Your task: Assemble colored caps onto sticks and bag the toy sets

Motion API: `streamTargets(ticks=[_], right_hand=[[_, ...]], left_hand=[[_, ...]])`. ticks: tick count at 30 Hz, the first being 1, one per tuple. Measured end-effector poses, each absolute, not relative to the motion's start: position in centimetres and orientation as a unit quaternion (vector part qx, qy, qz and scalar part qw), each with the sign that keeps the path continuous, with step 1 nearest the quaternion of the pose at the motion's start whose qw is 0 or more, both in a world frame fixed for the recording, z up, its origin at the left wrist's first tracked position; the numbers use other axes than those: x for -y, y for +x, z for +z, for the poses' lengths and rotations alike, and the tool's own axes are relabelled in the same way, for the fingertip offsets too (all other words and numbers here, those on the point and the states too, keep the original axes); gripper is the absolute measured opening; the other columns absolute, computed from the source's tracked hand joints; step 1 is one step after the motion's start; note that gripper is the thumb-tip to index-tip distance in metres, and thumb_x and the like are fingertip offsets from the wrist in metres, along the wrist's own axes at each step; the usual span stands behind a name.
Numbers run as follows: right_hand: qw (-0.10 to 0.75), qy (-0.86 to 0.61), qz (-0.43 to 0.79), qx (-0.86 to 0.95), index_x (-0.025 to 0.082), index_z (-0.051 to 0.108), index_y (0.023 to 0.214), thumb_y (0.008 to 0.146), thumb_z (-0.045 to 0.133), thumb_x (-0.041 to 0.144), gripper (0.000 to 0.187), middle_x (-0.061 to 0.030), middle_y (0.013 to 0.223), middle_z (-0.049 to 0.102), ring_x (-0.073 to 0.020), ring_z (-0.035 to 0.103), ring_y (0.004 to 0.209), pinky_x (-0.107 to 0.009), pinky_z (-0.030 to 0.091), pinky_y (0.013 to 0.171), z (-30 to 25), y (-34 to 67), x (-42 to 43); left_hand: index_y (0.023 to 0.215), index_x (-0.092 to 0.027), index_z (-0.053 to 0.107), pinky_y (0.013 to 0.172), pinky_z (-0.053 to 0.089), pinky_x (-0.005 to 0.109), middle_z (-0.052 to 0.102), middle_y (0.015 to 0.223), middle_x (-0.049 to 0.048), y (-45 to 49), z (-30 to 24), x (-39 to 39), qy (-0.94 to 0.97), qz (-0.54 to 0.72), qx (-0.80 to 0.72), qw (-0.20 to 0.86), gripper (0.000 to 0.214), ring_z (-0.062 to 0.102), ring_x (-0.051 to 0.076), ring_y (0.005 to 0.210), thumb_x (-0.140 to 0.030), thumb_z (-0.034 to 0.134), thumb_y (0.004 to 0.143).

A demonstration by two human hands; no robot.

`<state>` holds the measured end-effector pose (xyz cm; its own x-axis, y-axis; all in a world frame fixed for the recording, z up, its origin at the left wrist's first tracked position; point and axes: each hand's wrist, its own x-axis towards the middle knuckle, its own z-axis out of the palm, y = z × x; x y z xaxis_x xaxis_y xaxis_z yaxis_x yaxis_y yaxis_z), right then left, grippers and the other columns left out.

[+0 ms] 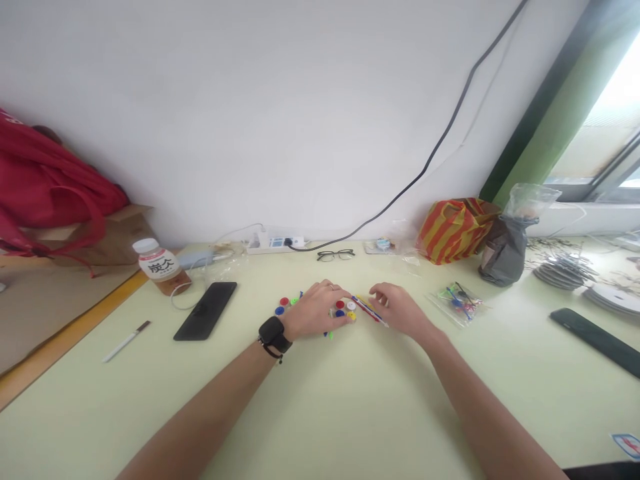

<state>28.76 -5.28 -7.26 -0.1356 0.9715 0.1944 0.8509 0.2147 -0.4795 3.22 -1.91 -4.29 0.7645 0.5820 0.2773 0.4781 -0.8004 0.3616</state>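
The task items are a bundle of slim coloured sticks [370, 311] and a group of coloured discs [340, 313] on the bench [350, 413]. The sticks lie between the left grip [320, 310] and the right grip [397, 310]. Their long axis runs diagonally: the far ends point toward the left grip's index finger, the near ends toward the person, in front of the right grip. Blue, red, yellow and white are visible.

Left grip: palm down, fingers extended over the discs; whether it grasps any cannot be told. Discs show on both sides of it; those beneath are hidden. Right grip: fingers loosely curled beside the sticks; contact cannot be confirmed.

Left of the left grip, a phone [206, 311] lies near a bottle [161, 268]. The bottle label carries large dark characters, the first reading 炭; the smaller print is illegible. Right of the right grip, a clear packet [457, 303] holds small coloured parts, hard to distinguish. A printed card [629, 445], nearer the person, is cut off by the frame edge.
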Motion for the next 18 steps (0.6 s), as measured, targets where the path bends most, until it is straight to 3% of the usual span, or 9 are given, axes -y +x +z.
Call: streamTargets(ticks=[2, 8, 13, 18], right_hand=[[0.242, -0.637, 0.117, 0.723, 0.02, 0.066, 0.106, 0.094, 0.052, 0.03, 0.02, -0.008, 0.1, 0.072, -0.0205, 0.064, 0.085, -0.032, 0.046, 0.075, -6.8, 30.7, 5.0], [0.196, -0.648, 0.164, 0.718, 0.022, 0.069, 0.085, 0.08, 0.071, 0.035, 0.014, -0.0035, 0.085, 0.073, -0.0178, 0.064, 0.072, -0.028, 0.045, 0.065, -6.9, 34.5, 5.0], [0.195, -0.653, 0.17, 0.712, 0.022, 0.064, 0.081, 0.083, 0.064, 0.024, 0.003, -0.0029, 0.077, 0.07, -0.0181, 0.062, 0.071, -0.028, 0.041, 0.064, -7.9, 34.0, 4.3], [0.23, -0.653, 0.162, 0.703, 0.023, 0.055, 0.089, 0.09, 0.051, 0.027, 0.006, -0.0033, 0.079, 0.067, -0.0202, 0.061, 0.075, -0.03, 0.04, 0.067, -8.1, 33.7, 3.8]], left_hand=[[0.123, -0.026, 0.07, 0.097, 0.047, 0.042, 0.074, 0.114, 0.0075, 2.6, -4.1, 1.3, 0.929, 0.18, -0.294, 0.136, 0.045, 0.061, 0.031, 0.114, -0.049, 0.077, 0.084], [0.128, -0.026, 0.068, 0.099, 0.048, 0.039, 0.072, 0.12, 0.0087, 1.5, -3.2, 0.6, 0.927, 0.135, -0.31, 0.164, 0.055, 0.059, 0.032, 0.12, -0.053, 0.079, 0.081], [0.125, -0.028, 0.07, 0.096, 0.048, 0.038, 0.072, 0.115, 0.0072, 1.3, -3.3, 0.3, 0.921, 0.121, -0.325, 0.176, 0.05, 0.06, 0.031, 0.116, -0.051, 0.078, 0.081], [0.117, -0.026, 0.073, 0.092, 0.048, 0.037, 0.073, 0.108, 0.0063, 1.4, -3.7, 0.1, 0.925, 0.117, -0.317, 0.174, 0.041, 0.061, 0.03, 0.11, -0.045, 0.079, 0.082]])
